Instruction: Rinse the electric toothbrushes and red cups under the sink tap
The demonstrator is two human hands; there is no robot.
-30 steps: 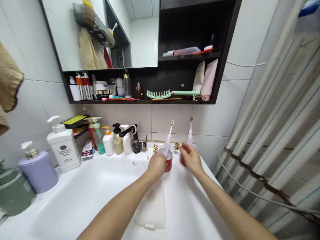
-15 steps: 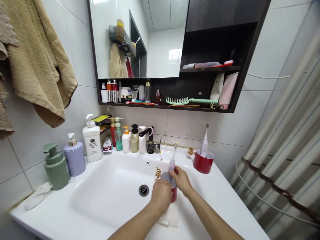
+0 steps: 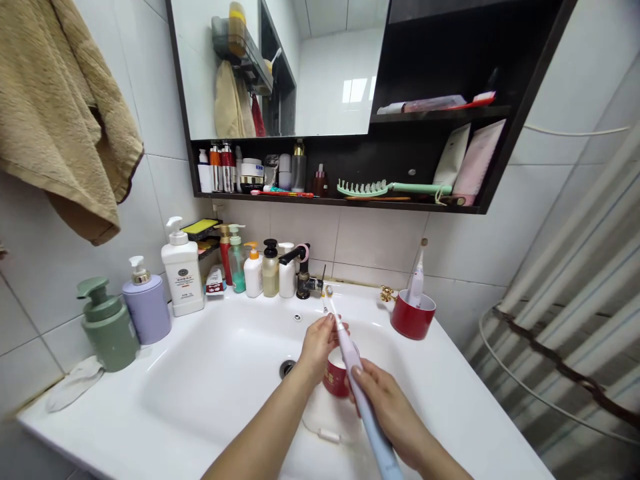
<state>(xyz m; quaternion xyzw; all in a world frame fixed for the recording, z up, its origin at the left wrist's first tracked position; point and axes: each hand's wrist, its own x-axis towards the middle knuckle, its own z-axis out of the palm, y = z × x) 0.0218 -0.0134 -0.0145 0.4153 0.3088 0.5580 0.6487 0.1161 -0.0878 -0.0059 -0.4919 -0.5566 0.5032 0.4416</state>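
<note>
My right hand (image 3: 395, 407) is closed round the handle of an electric toothbrush (image 3: 367, 413), pale pink at the top and light blue toward its base. The toothbrush slants over the sink with its head pointing up and away. At its narrow neck, the fingers of my left hand (image 3: 317, 343) are pinched together, partly behind the brush. Below both hands a red cup (image 3: 336, 382) stands in the white sink (image 3: 215, 373), partly hidden by hand and toothbrush. Under the cup lies a pale, flat item (image 3: 329, 435) that I cannot make out.
A second red cup (image 3: 413, 323) on the right counter holds another electric toothbrush (image 3: 417, 283). Behind the sink stand a black faucet (image 3: 303, 273) and several pump bottles (image 3: 254, 277). A mirrored cabinet (image 3: 280, 198) with a green hairbrush (image 3: 370, 189) hangs above. A towel (image 3: 65, 120) hangs left.
The toothbrush has come out of the red cup and now tilts toward me in my right hand. My left hand has left the cup and moved up to the brush's neck.
</note>
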